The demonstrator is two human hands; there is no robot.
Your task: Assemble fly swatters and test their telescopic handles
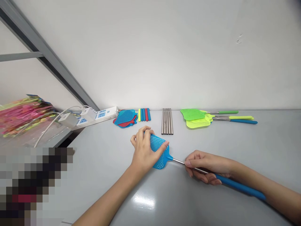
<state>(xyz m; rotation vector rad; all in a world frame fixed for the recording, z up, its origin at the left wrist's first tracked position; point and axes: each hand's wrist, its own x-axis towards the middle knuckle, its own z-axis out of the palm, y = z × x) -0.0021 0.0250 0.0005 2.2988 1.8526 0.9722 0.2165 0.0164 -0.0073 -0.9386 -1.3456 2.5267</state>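
A blue fly swatter [161,163] with a perforated head, a thin metal rod and a blue grip lies across the middle of the view. Over its head is my left hand [144,147], fingers curled round the far edge and thumb on the mesh near the neck. My right hand [204,166] pinches the rod between thumb and fingers, with the blue grip running back under the forearm. Beyond my hands, several metal tubes [167,121] stand in a row flat on the table, left of a pile of green and yellow fly swatters [198,121].
Loose swatter heads [125,117] in blue and red are stacked at the back left, beside several coloured grips [144,115]. A white power strip [103,116] with plugged-in chargers and a cable borders the grey table [98,175]. Bagged colourful items [28,114] sit far left. A wall closes off the back.
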